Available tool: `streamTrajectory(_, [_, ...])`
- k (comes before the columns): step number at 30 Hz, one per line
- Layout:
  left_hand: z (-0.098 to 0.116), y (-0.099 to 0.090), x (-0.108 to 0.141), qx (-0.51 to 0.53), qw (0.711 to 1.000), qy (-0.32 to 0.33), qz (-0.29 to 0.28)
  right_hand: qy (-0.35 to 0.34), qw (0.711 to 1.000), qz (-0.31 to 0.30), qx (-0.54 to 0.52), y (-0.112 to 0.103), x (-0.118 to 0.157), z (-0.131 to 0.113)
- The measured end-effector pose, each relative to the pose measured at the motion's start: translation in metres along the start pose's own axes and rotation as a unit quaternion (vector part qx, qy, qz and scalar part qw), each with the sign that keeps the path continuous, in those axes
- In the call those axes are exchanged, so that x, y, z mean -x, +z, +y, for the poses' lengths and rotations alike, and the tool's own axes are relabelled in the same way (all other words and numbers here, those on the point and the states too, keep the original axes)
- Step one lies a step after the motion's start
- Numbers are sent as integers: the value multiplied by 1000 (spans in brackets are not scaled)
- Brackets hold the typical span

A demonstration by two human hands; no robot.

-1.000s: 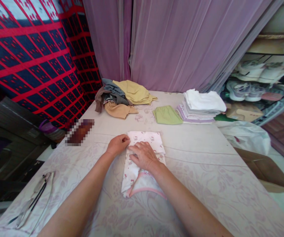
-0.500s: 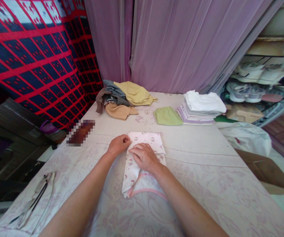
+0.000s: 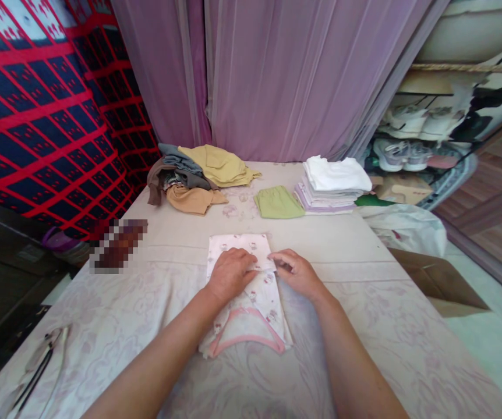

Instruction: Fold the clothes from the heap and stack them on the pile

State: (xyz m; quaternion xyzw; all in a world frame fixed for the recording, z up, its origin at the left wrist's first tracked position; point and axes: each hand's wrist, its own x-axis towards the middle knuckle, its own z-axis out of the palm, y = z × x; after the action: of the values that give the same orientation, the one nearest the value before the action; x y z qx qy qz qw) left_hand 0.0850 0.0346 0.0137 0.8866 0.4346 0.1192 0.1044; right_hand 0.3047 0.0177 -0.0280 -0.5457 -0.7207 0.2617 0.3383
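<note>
A small pale pink shirt (image 3: 251, 297) with a cartoon print lies partly folded on the bed, its pink-trimmed neckline toward me. Its far end is turned over in a flat fold across the body. My left hand (image 3: 233, 270) rests flat on that fold, fingers stretched out and pressing the cloth. At the fold's right edge, my right hand (image 3: 297, 272) has its thumb and fingers curled together on the cloth.
Green folded shorts (image 3: 278, 202) sit beside a stack of folded clothes (image 3: 336, 177) topped with white. A loose clothes pile (image 3: 202, 174) lies back left. Eyeglasses or thin cords (image 3: 36, 366) lie at the left edge. An open cardboard box (image 3: 438, 282) stands right of the bed.
My left hand has moved from the shirt's left edge onto the fold. My right hand has shifted from the middle to the right edge, uncovering the neckline. The view has turned right.
</note>
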Motion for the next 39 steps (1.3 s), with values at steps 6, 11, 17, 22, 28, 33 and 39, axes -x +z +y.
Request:
streamTrajectory(6, [12, 7, -6, -70, 997, -16, 4, -38, 997, 59, 32, 16, -3, -6])
streamTrajectory(11, [17, 10, -6, -114, 993, -20, 4, -43, 992, 100, 66, 20, -5, -13])
streamTrajectory(17, [10, 12, -6, -130, 991, 2, 19, -45, 994, 74, 71, 17, -2, -10])
streamTrajectory(22, [0, 20, -1, -68, 994, 54, 70, -53, 991, 68, 98, 17, 0, -8])
streamTrajectory(28, [-5, 34, 4, 38, 996, 42, 74, -3, 990, 90, 112, 15, 0, -14])
streamTrajectory(33, [-6, 28, 8, 28, 997, 8, 70, 63, 991, 63, 101, 17, 0, -24])
streamTrajectory(39, [-18, 23, 13, -6, 999, 7, 53, 75, 992, 64, 75, 22, -1, -24])
